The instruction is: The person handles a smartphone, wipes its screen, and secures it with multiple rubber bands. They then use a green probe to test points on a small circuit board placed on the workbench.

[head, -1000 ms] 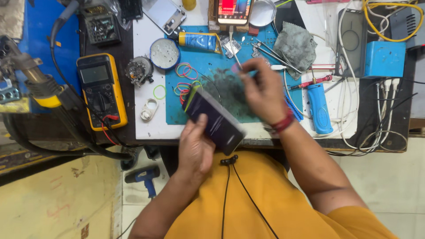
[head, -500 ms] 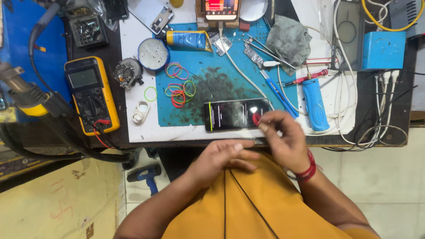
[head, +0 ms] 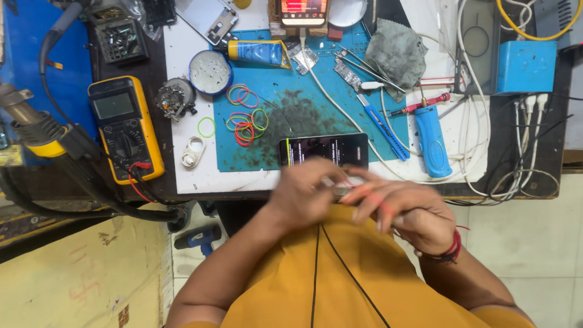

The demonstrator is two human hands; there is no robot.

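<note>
A dark smartphone [head: 325,149] with a dimly lit screen lies flat on the blue work mat [head: 303,109] near the table's front edge. Just below it, my left hand [head: 306,191] and my right hand [head: 404,209] meet over the table edge, both blurred by motion. A small pale object [head: 343,188] and a reddish streak show between the fingers; I cannot tell which hand holds them. A red thread is tied round my right wrist.
Coloured rubber bands [head: 246,118] lie on the mat's left part. A yellow multimeter [head: 124,127], a round tin [head: 209,71], a glue tube [head: 258,51], a grey cloth [head: 395,54], a blue cutter [head: 379,124], a blue cylinder [head: 432,143], a blue box [head: 525,67] and white cables surround it.
A second ago the phone was held up in my hands; it now lies on the mat. Both hands have drawn back toward my body and come together at the table edge.
</note>
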